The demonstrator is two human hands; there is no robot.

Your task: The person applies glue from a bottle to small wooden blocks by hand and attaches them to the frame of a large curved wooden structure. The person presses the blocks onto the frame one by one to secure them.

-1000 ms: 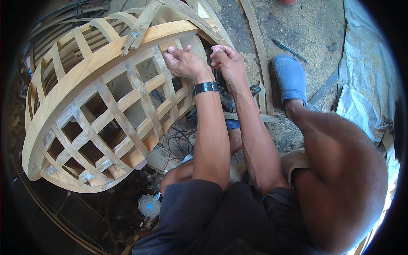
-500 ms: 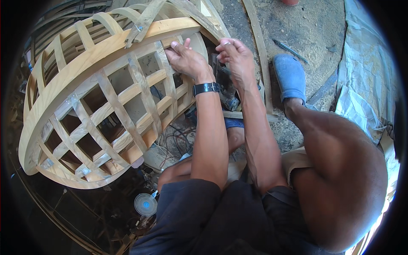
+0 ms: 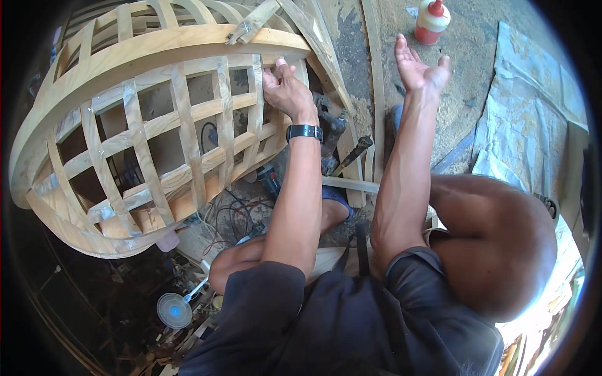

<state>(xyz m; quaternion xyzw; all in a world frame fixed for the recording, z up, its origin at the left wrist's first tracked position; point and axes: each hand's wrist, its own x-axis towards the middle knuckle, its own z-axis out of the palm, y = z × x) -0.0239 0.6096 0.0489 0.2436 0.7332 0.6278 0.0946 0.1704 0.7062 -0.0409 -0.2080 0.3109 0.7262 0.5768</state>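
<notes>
A curved wooden lattice frame [image 3: 179,116] of crossing light slats fills the upper left. My left hand [image 3: 290,95], with a dark watch on the wrist, is at its right end. Its fingers curl against an upright wooden slat [image 3: 256,94] just below the thick curved rim [image 3: 157,47]; some fingertips are hidden. My right hand [image 3: 421,74] is raised over the floor with palm up and fingers apart, holding nothing. Just beyond its fingertips stands a squeeze bottle [image 3: 431,24] with a red cap, a pale upper part and reddish contents.
A power tool [image 3: 268,180] and tangled cords [image 3: 235,216] lie below the frame. A dark-handled tool [image 3: 354,153] rests beside long wooden strips [image 3: 374,81]. Silvery sheeting [image 3: 523,106] covers the floor at right. A small fan-like disc [image 3: 174,310] is at lower left, among wood scraps.
My right hand has left the lattice's right end and moved right and away toward the bottle, its fingers opening. My left hand stays at the slat. The view has shifted, bringing the bottle into sight.
</notes>
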